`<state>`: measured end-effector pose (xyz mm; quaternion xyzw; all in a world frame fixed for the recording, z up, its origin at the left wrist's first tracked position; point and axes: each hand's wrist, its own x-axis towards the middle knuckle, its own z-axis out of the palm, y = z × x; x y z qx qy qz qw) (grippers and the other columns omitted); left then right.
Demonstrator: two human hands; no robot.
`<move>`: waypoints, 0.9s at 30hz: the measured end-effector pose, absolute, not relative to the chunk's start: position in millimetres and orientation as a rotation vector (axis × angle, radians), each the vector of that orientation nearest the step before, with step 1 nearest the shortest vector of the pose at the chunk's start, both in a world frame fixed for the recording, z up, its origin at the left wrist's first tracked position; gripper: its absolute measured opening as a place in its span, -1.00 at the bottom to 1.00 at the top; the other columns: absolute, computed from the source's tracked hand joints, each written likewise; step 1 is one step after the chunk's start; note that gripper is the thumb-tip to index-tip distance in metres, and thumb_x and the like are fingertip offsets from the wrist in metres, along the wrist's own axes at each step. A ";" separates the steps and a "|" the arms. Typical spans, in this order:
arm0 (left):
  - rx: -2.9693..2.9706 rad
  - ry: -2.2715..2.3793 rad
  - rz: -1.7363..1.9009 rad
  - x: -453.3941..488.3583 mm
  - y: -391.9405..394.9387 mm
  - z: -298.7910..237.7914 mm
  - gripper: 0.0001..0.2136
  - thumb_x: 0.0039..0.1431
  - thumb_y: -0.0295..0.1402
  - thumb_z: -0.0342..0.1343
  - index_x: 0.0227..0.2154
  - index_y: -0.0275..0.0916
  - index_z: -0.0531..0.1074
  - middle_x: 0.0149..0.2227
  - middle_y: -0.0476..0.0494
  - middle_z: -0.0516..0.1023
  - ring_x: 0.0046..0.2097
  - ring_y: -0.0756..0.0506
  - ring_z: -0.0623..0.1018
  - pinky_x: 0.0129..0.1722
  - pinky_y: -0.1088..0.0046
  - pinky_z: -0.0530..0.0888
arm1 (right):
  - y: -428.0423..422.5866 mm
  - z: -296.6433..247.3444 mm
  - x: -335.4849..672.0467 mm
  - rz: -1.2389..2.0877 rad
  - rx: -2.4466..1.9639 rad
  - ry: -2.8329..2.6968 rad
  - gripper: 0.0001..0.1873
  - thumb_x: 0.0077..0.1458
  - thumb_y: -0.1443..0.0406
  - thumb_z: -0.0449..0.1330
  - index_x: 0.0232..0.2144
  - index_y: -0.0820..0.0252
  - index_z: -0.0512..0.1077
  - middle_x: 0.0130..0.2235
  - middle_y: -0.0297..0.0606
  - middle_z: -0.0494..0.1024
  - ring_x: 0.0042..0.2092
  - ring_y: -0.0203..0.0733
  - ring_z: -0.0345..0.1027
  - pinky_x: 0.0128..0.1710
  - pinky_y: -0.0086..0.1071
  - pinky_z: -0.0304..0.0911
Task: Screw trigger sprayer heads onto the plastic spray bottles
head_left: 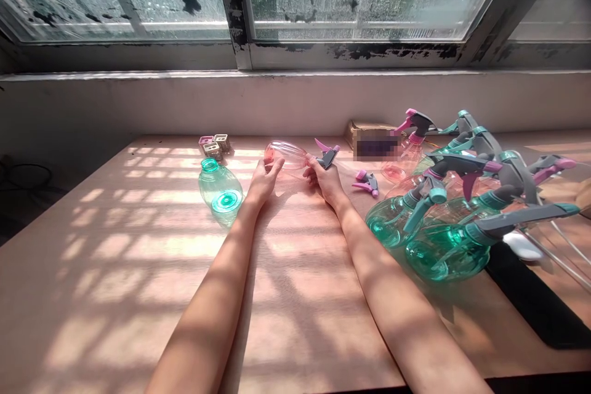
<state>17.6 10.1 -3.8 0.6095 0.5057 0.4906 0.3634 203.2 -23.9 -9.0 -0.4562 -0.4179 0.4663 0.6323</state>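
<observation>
A clear pink spray bottle (287,154) lies on its side at the far middle of the wooden table (138,271). My left hand (265,177) cups its round body, fingers curled against it. My right hand (323,177) is closed around the bottle's neck, where a grey and pink trigger head (327,154) sits. A green bottle (220,188) without a head lies just left of my left hand.
A heap of green and pink spray bottles with grey trigger heads (455,209) fills the right side. A loose pink trigger head (367,183) lies beside my right hand. Small square parts (214,144) and a cardboard box (372,138) sit by the wall. A black mat (535,301) lies at right.
</observation>
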 end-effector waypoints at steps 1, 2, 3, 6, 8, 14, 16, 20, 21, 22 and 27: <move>1.569 1.303 1.263 17.6 10.0 -3.9 -0.64 0.36 -0.14 0.21 0.09 -0.24 0.48 0.11 -0.23 0.57 0.08 -0.22 0.60 0.10 0.01 0.54 | -24.4 -8.3 203.0 1.066 -1.046 -0.954 -0.69 0.38 0.12 0.26 -0.32 0.23 0.50 -0.46 -0.47 0.52 -0.57 -0.39 0.33 -0.57 -0.48 0.31; 1.570 1.305 1.263 17.7 9.9 -3.9 -0.64 0.36 -0.14 0.21 0.09 -0.24 0.48 0.11 -0.23 0.57 0.08 -0.22 0.60 0.10 0.01 0.54 | -24.9 -7.5 202.8 1.065 -1.049 -0.952 -0.69 0.38 0.12 0.26 -0.32 0.23 0.50 -0.46 -0.47 0.51 -0.57 -0.39 0.33 -0.57 -0.48 0.31; 1.571 1.307 1.263 17.9 9.7 -3.8 -0.64 0.36 -0.14 0.21 0.09 -0.24 0.48 0.10 -0.23 0.57 0.08 -0.22 0.60 0.11 0.01 0.54 | -25.4 -6.7 202.6 1.064 -1.051 -0.949 -0.69 0.38 0.12 0.26 -0.33 0.23 0.50 -0.46 -0.48 0.51 -0.57 -0.39 0.32 -0.57 -0.49 0.31; 1.573 1.310 1.260 18.7 9.2 -3.2 -0.64 0.36 -0.14 0.21 0.09 -0.24 0.48 0.11 -0.23 0.57 0.09 -0.23 0.59 0.11 0.00 0.53 | -27.0 -4.3 202.1 1.063 -1.059 -0.940 -0.68 0.38 0.12 0.26 -0.35 0.23 0.49 -0.48 -0.49 0.50 -0.58 -0.40 0.31 -0.58 -0.49 0.30; 1.573 1.310 1.254 19.1 9.1 -3.0 -0.64 0.36 -0.13 0.20 0.08 -0.24 0.48 0.10 -0.23 0.57 0.08 -0.23 0.60 0.12 0.00 0.53 | -27.9 -3.1 202.0 1.061 -1.064 -0.935 -0.67 0.38 0.13 0.27 -0.37 0.23 0.49 -0.49 -0.49 0.50 -0.59 -0.40 0.31 -0.59 -0.49 0.29; 1.573 1.311 1.242 19.5 7.9 -2.2 -0.62 0.36 -0.12 0.20 0.09 -0.24 0.47 0.10 -0.23 0.58 0.07 -0.22 0.60 0.12 0.00 0.52 | -29.2 -0.5 202.0 1.060 -1.078 -0.929 -0.69 0.38 0.15 0.26 -0.36 0.23 0.49 -0.49 -0.49 0.50 -0.59 -0.40 0.31 -0.60 -0.50 0.28; 1.575 1.307 1.244 19.6 6.9 -1.4 -0.63 0.36 -0.11 0.20 0.09 -0.24 0.48 0.09 -0.23 0.58 0.07 -0.22 0.60 0.12 0.00 0.52 | -29.4 0.1 201.9 1.060 -1.081 -0.929 -0.70 0.38 0.15 0.26 -0.36 0.23 0.49 -0.49 -0.49 0.50 -0.59 -0.40 0.32 -0.60 -0.50 0.29; 1.575 1.304 1.246 20.0 6.2 -0.6 -0.63 0.36 -0.11 0.20 0.08 -0.24 0.48 0.09 -0.23 0.59 0.08 -0.22 0.60 0.14 -0.01 0.51 | -29.5 -0.2 202.0 1.054 -1.080 -0.931 -0.69 0.38 0.15 0.27 -0.37 0.23 0.49 -0.49 -0.49 0.51 -0.59 -0.40 0.32 -0.60 -0.50 0.29; 1.574 1.302 1.246 20.1 6.3 -0.7 -0.63 0.36 -0.11 0.20 0.09 -0.24 0.48 0.09 -0.23 0.59 0.08 -0.22 0.60 0.14 -0.01 0.51 | -29.4 -0.6 202.1 1.052 -1.079 -0.932 -0.68 0.38 0.14 0.27 -0.37 0.22 0.49 -0.50 -0.49 0.51 -0.59 -0.40 0.32 -0.60 -0.50 0.29; 1.574 1.301 1.247 20.1 6.6 -1.0 -0.62 0.36 -0.11 0.20 0.08 -0.24 0.48 0.09 -0.23 0.59 0.08 -0.22 0.60 0.14 -0.01 0.51 | -29.2 -1.1 202.3 1.050 -1.077 -0.935 -0.68 0.38 0.14 0.27 -0.38 0.22 0.49 -0.50 -0.49 0.51 -0.59 -0.40 0.32 -0.59 -0.50 0.29; 1.576 1.296 1.256 19.9 8.0 -2.8 -0.63 0.36 -0.12 0.20 0.08 -0.24 0.48 0.08 -0.22 0.59 0.07 -0.22 0.60 0.13 0.00 0.52 | -28.0 -3.6 203.2 1.043 -1.069 -0.951 -0.66 0.38 0.13 0.27 -0.38 0.23 0.49 -0.50 -0.49 0.50 -0.59 -0.40 0.33 -0.60 -0.50 0.29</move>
